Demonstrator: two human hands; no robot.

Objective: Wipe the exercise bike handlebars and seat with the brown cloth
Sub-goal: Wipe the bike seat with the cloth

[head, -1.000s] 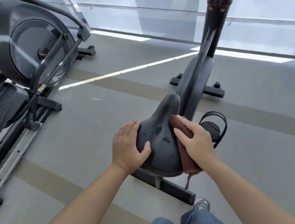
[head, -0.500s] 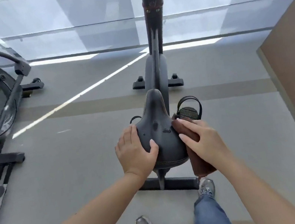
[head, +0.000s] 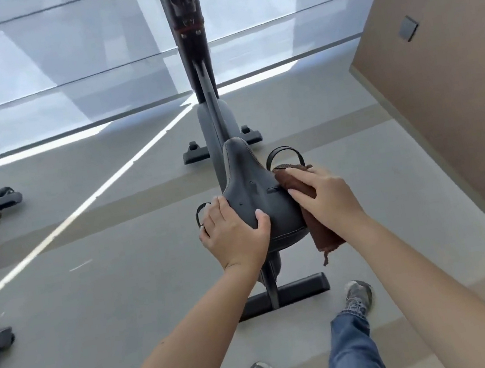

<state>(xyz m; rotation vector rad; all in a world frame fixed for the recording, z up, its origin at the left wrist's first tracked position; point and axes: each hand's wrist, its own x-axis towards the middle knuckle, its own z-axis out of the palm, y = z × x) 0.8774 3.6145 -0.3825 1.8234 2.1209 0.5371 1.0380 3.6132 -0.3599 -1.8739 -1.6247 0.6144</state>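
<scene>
Grey gym floor (head: 94, 305) beneath an exercise bike (head: 215, 124). Left hand (head: 236, 233) grips the seat (head: 257, 200) at its left rear edge, thumb on top. Right hand (head: 327, 198), fingers straight, presses the brown cloth (head: 325, 234) against the seat's right side; the cloth's end hangs below.

Looking over grey floor (head: 94, 305), sunlit stripe (head: 93, 199) centre left, pale blinds (head: 55, 70) up top, brown wall (head: 458, 83) right.
</scene>
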